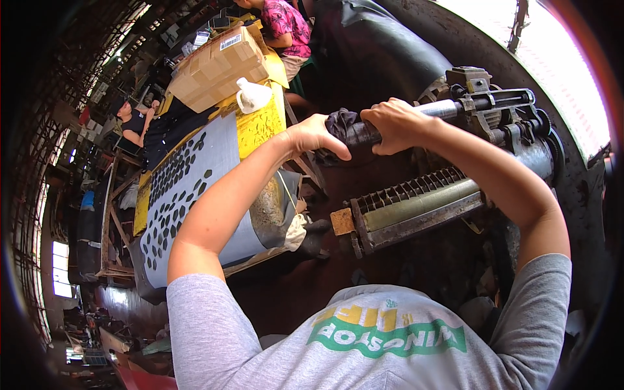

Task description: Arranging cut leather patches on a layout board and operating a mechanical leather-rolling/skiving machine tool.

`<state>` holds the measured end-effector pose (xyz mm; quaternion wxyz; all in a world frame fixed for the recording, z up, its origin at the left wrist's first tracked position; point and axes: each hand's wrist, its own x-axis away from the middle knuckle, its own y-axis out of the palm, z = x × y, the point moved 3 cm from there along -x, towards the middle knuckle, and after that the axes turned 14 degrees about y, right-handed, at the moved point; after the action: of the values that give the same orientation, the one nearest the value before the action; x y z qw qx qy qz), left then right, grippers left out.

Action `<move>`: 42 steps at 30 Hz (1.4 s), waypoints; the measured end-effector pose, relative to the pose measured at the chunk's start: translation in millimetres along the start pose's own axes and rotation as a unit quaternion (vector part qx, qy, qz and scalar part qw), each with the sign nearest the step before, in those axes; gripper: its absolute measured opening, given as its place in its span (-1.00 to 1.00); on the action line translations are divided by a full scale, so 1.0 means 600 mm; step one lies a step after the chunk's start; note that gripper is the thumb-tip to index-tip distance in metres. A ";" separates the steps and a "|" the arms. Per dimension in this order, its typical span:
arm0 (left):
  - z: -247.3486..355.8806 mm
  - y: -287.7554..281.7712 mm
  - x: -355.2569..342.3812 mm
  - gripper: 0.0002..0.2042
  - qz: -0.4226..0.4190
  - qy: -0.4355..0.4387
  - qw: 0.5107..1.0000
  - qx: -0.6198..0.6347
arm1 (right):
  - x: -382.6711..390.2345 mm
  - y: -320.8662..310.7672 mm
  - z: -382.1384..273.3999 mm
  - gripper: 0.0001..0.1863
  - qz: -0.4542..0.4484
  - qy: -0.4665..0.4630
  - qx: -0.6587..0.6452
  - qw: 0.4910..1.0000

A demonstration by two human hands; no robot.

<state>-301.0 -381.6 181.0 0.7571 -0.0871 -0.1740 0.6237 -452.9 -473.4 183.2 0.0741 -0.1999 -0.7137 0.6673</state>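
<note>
My left hand (320, 135) is closed on a bunched dark cloth (340, 122) wrapped at the free end of a metal roller (437, 109). Beside it my right hand (394, 125) grips the dark-covered part of that same roller, its thumb and fingers around the top. The roller sticks out from a worn machine (497, 107) with gears at the right. Below both hands lies a long greenish roller (416, 207) with a coil spring (416, 188) alongside and a wooden block (342, 221) at its near left end. My palms and the roller's underside are hidden.
To the left, a yellow table (263, 133) bears a grey sheet (224, 146) with rows of dark oval pieces, a white jug (253, 95) and a cardboard box (218, 68). Two people sit farther off. A large black roll (383, 42) stands behind the machine.
</note>
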 end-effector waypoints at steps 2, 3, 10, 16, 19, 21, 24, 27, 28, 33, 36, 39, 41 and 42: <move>0.002 0.010 0.005 -0.53 0.015 0.067 0.996 -0.056 | -0.023 -0.011 0.006 -0.48 -0.147 0.009 -0.046 0.988; 0.007 0.010 0.008 -0.51 0.064 0.101 0.977 -0.177 | -0.031 -0.014 0.007 -0.53 -0.197 0.024 -0.040 0.979; 0.019 0.022 0.021 -0.49 0.157 0.127 0.910 -0.361 | -0.033 -0.005 0.005 -0.75 -0.263 0.136 -0.051 0.954; -0.004 -0.003 -0.004 -0.47 0.081 0.100 0.978 -0.162 | -0.008 0.000 -0.004 -0.79 0.019 0.044 -0.009 0.999; -0.027 -0.006 -0.006 -0.60 -0.033 -0.069 0.990 0.120 | 0.005 0.027 -0.004 -0.75 0.065 0.070 0.034 0.995; -0.035 -0.007 0.003 -0.63 -0.053 -0.112 0.972 0.201 | 0.011 0.034 -0.005 -0.72 0.144 0.074 0.063 0.985; -0.038 0.000 0.009 -0.68 -0.069 -0.140 0.950 0.270 | 0.014 0.031 -0.008 -0.73 0.182 0.049 0.057 0.980; -0.032 0.002 0.011 -0.63 -0.051 -0.148 0.958 0.240 | 0.007 0.013 0.000 -0.72 0.075 0.023 -0.001 0.997; -0.025 -0.002 0.007 -0.60 -0.030 -0.078 0.987 0.136 | -0.001 0.000 0.006 -0.72 0.073 0.024 -0.001 0.997; -0.002 0.000 0.009 -0.52 0.044 0.075 0.992 -0.094 | -0.036 -0.002 0.003 -0.70 -0.227 0.079 -0.075 0.968; 0.001 -0.004 0.006 -0.52 0.030 0.076 0.987 -0.141 | -0.033 0.001 -0.002 -0.76 -0.183 0.079 -0.037 0.979; -0.004 -0.008 0.004 -0.53 -0.013 0.007 0.999 -0.033 | -0.020 0.003 -0.005 -0.76 -0.099 0.047 -0.029 0.994; -0.013 -0.008 0.006 -0.55 -0.032 -0.082 0.994 0.061 | -0.013 0.000 -0.005 -0.76 -0.009 0.034 -0.026 0.999; -0.016 -0.009 0.006 -0.55 -0.041 -0.082 0.994 0.063 | -0.010 0.006 -0.005 -0.76 -0.016 0.039 -0.028 0.999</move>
<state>-292.2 -378.2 174.8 0.7690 0.0193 -0.1993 0.6071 -445.5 -472.7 181.0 0.1074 -0.2165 -0.7314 0.6376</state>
